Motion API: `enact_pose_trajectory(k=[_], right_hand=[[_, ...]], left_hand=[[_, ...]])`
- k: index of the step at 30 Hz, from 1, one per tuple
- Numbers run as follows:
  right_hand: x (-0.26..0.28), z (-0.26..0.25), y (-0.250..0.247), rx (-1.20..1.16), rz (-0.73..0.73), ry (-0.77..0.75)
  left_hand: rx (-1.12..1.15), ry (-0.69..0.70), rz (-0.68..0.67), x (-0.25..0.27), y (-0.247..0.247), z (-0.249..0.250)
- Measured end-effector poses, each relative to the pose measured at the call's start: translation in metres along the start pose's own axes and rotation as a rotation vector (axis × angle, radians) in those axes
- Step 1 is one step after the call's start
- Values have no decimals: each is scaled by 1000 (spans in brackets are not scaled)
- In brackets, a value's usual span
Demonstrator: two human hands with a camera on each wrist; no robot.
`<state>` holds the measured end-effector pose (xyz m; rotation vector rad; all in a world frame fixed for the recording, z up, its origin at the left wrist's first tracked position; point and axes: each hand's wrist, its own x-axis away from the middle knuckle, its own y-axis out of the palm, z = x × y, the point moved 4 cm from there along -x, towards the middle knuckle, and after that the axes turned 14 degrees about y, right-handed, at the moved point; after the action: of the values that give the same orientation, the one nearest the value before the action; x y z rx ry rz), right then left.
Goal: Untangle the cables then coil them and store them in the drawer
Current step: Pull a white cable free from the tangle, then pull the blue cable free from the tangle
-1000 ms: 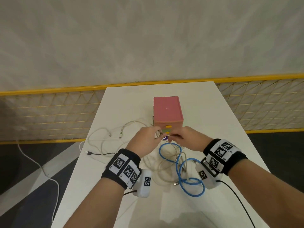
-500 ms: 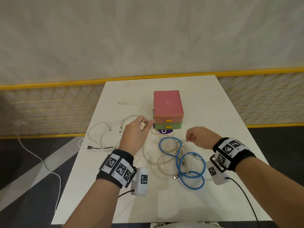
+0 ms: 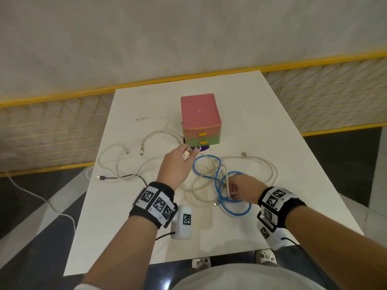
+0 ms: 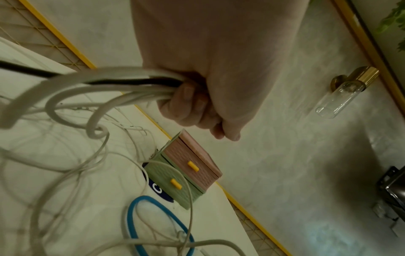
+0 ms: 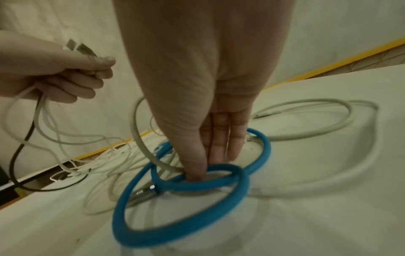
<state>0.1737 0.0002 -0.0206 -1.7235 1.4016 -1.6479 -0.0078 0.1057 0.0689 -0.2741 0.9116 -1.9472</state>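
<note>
White and beige cables [image 3: 134, 162] sprawl across the table [image 3: 247, 126], mostly to the left of my left hand [image 3: 174, 167] and between both hands. One black cable [image 3: 117, 177] runs in that mess too, its plug lying far left of my left hand near the table edge.

Left hand is raised off the table and fisted around a bundle: several pale strands plus the black one feed into my curled fingers [image 4: 188, 104]. A metal USB plug [image 3: 187, 152] sticks out at the top of that fist, by the thumb. In the right wrist view the same fist [image 5: 54, 72] shows the cables hanging down out of it in loops.

Right hand [image 3: 243, 188] is low, down in the tangle, nearer to me than the left. Fingers [image 5: 221, 136] point straight down and lie close together, tips inside the loops of the blue cable [image 3: 219, 185]. Thumb and fingertips meet at a pale strand that rises past the blue coils; whether they actually pinch it, I can't tell, the blue loop hides the tips.

Blue cable makes a few overlapping rings on the table around and just ahead of my right hand, pale cables threaded through them. One more beige loop [image 3: 266, 164] lies to the right of that hand.

Drawer unit [image 3: 200, 120] sits just beyond my left hand: pink drawer on top, green drawer [image 3: 202, 141] below, yellow handles, both closed.
</note>
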Motion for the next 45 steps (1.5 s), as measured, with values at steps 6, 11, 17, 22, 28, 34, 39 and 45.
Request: enact_pose_trajectory(k=[6, 11, 17, 22, 28, 34, 39, 45], right_hand=[[7, -4, -9, 50, 10, -1], [13, -5, -42, 360, 182, 25], [29, -5, -83, 320, 401, 167], [36, -9, -98, 501, 567, 154], [43, -20, -106, 564, 674, 52], [52, -36, -123, -57, 748, 8], [61, -72, -118, -496, 553, -194], [60, -95, -106, -590, 449, -308]], left_hand=[[22, -18, -11, 10, 6, -4], [26, 8, -4, 11, 5, -6], [77, 54, 20, 5, 1, 11], [101, 103, 35, 2, 1, 18], [112, 101, 50, 2, -1, 22], [280, 21, 156, 0, -5, 29], [734, -103, 220, -9, 0, 47], [819, -45, 274, -17, -6, 56]])
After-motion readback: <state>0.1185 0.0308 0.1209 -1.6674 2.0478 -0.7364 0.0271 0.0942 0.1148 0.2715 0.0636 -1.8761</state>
